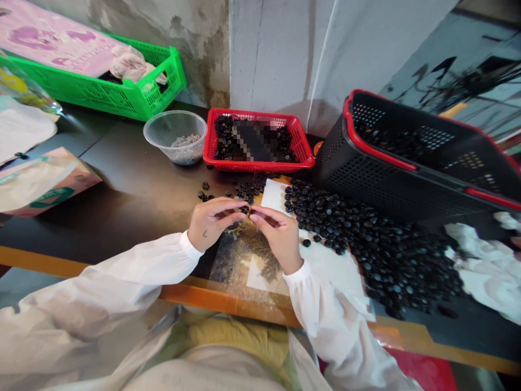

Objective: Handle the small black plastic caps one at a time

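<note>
Surface: dark tabletop (134, 184) with an orange front edge, set against a stained grey wall (268, 54).
Head view, left hand (211, 221): in a white sleeve, fingers curled, thumb and forefinger tips closed on a small black round part (245, 209) just above the table.
Head view, right hand (277, 233): also white-sleeved, fingertips pinched together and meeting the left hand's at the same part; both hands appear to grip it.
Part's heading: too small and too covered by fingertips to tell its long axis or which way it points.
Under the hands: clear plastic sheet (325, 260) over a printed picture.
Right of the hands: broad heap of black round pieces (378, 244) spread across the sheet and table, running toward a tilted black plastic basket with red rim (407, 157).
Beyond the hands: small scatter of black pieces (248, 189), then a red mesh tray (303, 155) holding more of them.
Left of the tray: clear plastic bowl (176, 136) with grey bits in the bottom.
Far left: green plastic crate (122, 98) with a pink sheet and cloth in it.
</note>
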{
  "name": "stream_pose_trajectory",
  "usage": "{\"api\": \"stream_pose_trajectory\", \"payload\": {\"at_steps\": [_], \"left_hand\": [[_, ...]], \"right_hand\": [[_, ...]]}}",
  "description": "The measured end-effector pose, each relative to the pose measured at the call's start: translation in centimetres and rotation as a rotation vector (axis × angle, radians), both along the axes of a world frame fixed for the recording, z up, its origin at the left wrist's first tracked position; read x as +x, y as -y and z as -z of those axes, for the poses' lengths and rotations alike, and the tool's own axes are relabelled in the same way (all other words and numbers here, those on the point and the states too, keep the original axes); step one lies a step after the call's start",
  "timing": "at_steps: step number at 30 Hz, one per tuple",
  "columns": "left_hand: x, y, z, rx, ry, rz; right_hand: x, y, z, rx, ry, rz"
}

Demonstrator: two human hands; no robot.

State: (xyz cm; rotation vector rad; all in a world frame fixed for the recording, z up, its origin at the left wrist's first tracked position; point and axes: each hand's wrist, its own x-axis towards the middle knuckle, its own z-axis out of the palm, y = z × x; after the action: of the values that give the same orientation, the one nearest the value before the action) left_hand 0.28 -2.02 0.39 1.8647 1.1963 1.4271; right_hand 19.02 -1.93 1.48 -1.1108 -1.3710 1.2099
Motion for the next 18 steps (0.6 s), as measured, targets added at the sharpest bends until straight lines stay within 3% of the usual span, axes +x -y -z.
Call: {"api": "stream_pose_trajectory", "payload": {"at_steps": [9,13,18], "left_hand": [[0.0,0.1,0.1,0.026,-0.004,0.012],[0.0,-0.1,0.5,0.009,0.083,0.068],[-0.3,-0.5,1.0,-0.011,0.114,0.094]], "right_hand": [[0.0,0.1,0.0,-0.008,-0.007,-0.016],[-0.1,-0.1,0.0,-0.029,-0.054,-0.038],[-0.3,-0.5,0.4,-0.186,-0.241,-0.14]]}}
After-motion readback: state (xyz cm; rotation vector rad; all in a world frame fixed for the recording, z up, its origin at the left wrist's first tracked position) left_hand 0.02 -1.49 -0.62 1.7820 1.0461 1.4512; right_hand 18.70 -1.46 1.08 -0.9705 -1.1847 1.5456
